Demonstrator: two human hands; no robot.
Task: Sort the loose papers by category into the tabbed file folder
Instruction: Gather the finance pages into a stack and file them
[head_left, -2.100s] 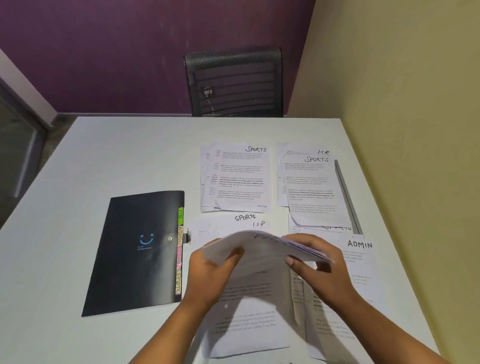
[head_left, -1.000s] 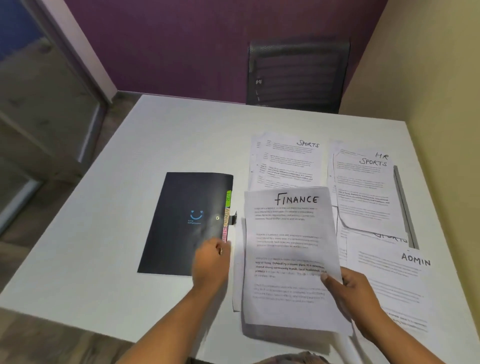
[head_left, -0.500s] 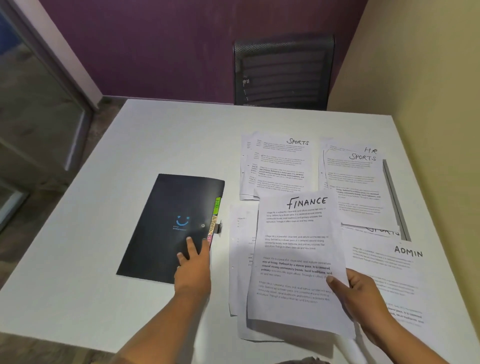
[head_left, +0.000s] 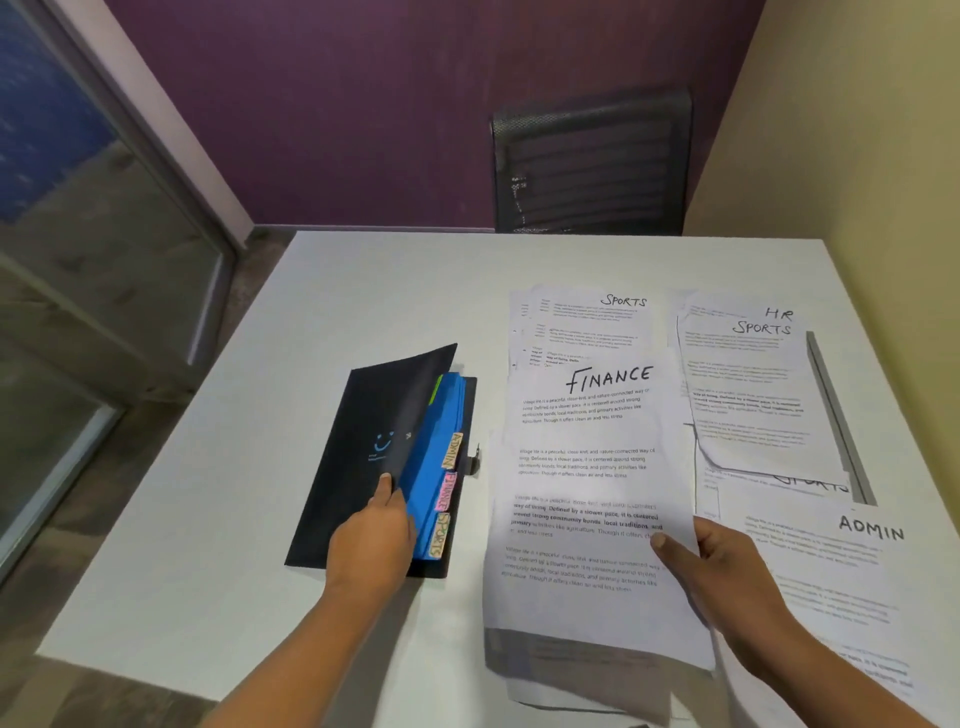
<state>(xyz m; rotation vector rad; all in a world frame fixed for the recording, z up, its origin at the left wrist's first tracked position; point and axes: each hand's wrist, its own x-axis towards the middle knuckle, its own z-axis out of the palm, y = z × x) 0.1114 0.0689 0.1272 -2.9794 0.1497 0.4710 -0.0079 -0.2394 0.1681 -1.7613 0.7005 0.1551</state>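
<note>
While right hand (head_left: 727, 571) still pinches FINANCE sheet (head_left: 587, 467), left hand (head_left: 374, 540) grips folder cover (head_left: 374, 415), now lifted.

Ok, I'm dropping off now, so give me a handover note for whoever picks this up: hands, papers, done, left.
Left hand grips the black file folder cover, lifted off the blue dividers.
Right hand pinches the FINANCE sheet over the table.
Done: folder opened; nothing visibly filed.
Left: slip this sheet in at the FINANCE tab, then file the SPORTS pile, HR/SPORTS pile and ADMIN sheet.
</note>
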